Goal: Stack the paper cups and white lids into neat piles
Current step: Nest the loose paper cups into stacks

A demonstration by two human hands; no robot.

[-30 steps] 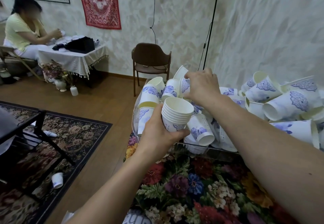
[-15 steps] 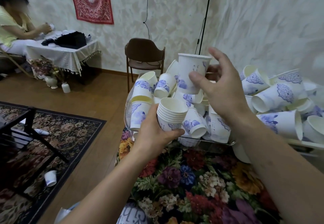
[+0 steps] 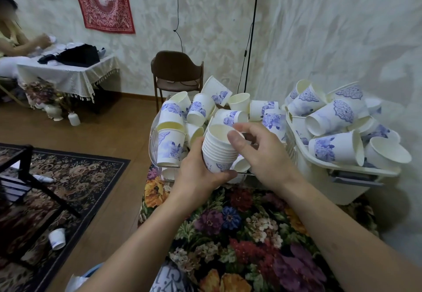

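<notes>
Left hand [image 3: 196,175] fingers curl around the base of the cup stack [image 3: 218,149]; right hand [image 3: 262,152] thumb and fingers pinch the stack's top rim.

Both forearms bare, no sleeves; left hand [image 3: 196,177], right hand [image 3: 262,152] ringless.

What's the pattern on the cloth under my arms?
Multicoloured flowers on the cloth, seen in the head view.

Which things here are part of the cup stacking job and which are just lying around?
Job: cup stack in left hand; right hand at its rim; loose cups in clear bin and white bin.

Lying about: chair, floor cup, rug, wall hanging.
</notes>
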